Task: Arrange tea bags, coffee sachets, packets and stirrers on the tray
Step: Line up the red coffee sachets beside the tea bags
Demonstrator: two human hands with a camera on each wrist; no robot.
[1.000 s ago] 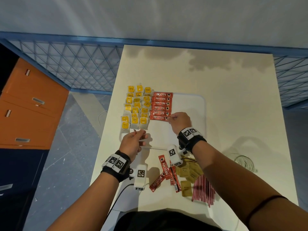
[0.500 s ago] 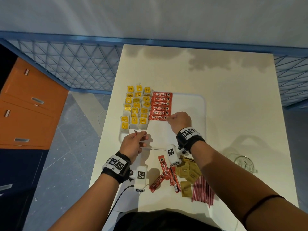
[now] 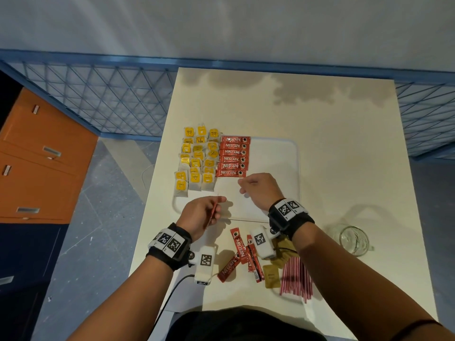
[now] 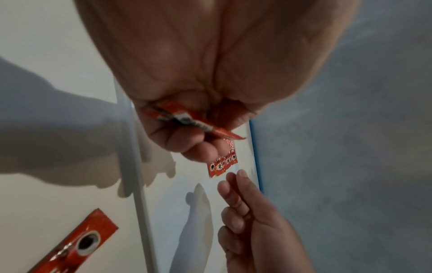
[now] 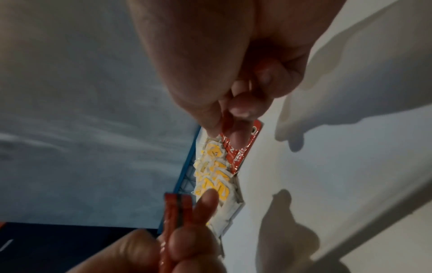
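Observation:
On the white tray [image 3: 278,168], several yellow tea bags [image 3: 197,163] fill the left part. Beside them lies a column of red coffee sachets [image 3: 232,156]. My left hand [image 3: 218,206] hovers over the tray's near left corner and pinches red coffee sachets [image 3: 213,212] edge-on; the left wrist view shows these held sachets [image 4: 187,118] between thumb and fingers. My right hand [image 3: 242,187] hangs just below the lowest sachet of the column, fingers loosely curled and holding nothing. The right wrist view shows the held sachets [image 5: 177,212] close in front.
Near the table's front edge lie loose red sachets [image 3: 240,252], brown packets [image 3: 270,276] and a bundle of red stirrers [image 3: 295,276]. A glass jar [image 3: 353,239] stands at the right. The tray's right half is bare. A blue mesh fence runs behind the table.
My right hand has let go of the lowest sachet in the column and drawn back toward my left hand. The left hand has stayed near the tray's near left corner, still holding its sachets.

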